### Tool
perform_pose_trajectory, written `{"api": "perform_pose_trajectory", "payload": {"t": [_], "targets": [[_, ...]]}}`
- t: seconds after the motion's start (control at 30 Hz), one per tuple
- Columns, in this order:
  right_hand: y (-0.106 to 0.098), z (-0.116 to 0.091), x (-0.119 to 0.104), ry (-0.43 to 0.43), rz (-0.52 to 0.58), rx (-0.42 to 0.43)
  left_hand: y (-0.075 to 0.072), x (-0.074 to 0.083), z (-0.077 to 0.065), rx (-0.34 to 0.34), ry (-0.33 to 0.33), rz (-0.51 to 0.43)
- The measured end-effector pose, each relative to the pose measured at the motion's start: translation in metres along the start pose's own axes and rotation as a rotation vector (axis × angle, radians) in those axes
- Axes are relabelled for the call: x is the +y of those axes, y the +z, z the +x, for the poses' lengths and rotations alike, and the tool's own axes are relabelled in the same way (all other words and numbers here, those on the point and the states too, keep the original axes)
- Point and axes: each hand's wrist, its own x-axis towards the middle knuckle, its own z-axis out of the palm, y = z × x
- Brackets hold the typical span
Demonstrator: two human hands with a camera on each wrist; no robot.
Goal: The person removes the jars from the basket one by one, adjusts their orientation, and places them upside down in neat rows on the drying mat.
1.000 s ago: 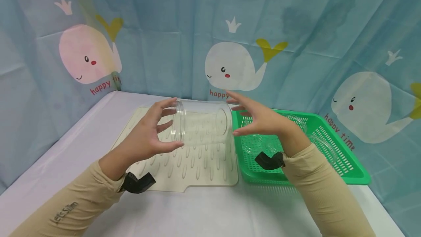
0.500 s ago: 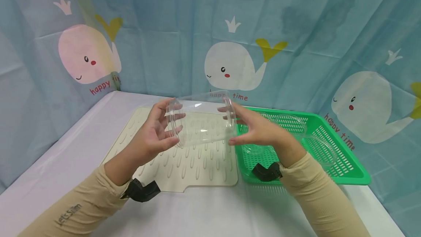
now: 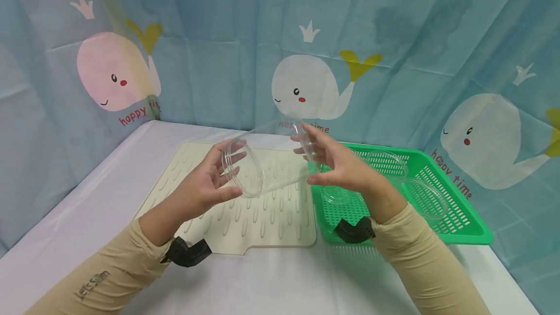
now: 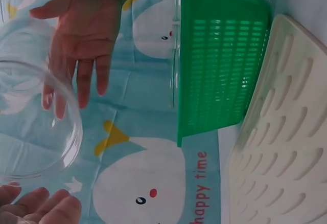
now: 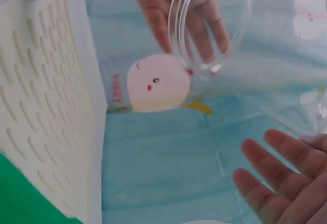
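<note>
From the head, a clear jar (image 3: 277, 162) is held up over the pale mat (image 3: 271, 218). It slants the long way, ringed end toward 8 o'clock, other end toward 2. The left hand (image 3: 203, 179) and right hand (image 3: 343, 162) are spread wide, fingers and thumb round one end each. Round clear things (image 3: 387, 165) in the green basket (image 3: 479, 235), at 4 o'clock, are hard to make out. From the left wrist, the edge cuts off the jar at 9 o'clock. From the right wrist, the ringed end shows near 12, and the rest is faint.
</note>
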Motion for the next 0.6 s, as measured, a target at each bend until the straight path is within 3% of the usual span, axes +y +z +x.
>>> {"api": "perform_pose_trajectory", "payload": {"t": [0.13,0.33,0.47,0.6], "targets": [[0.006,0.003,0.0,-0.045,0.151,0.055,-0.002,-0.004,0.0,-0.028,-0.058,0.118],[0.019,0.01,0.002,-0.066,0.245,0.161,-0.002,-0.011,-0.002,-0.047,-0.127,0.211],[0.026,0.013,0.001,-0.104,0.228,0.189,-0.001,-0.016,-0.003,-0.062,-0.156,0.288],[0.029,0.016,-0.001,-0.162,0.159,0.187,-0.005,-0.022,-0.004,-0.067,-0.159,0.46]]}}
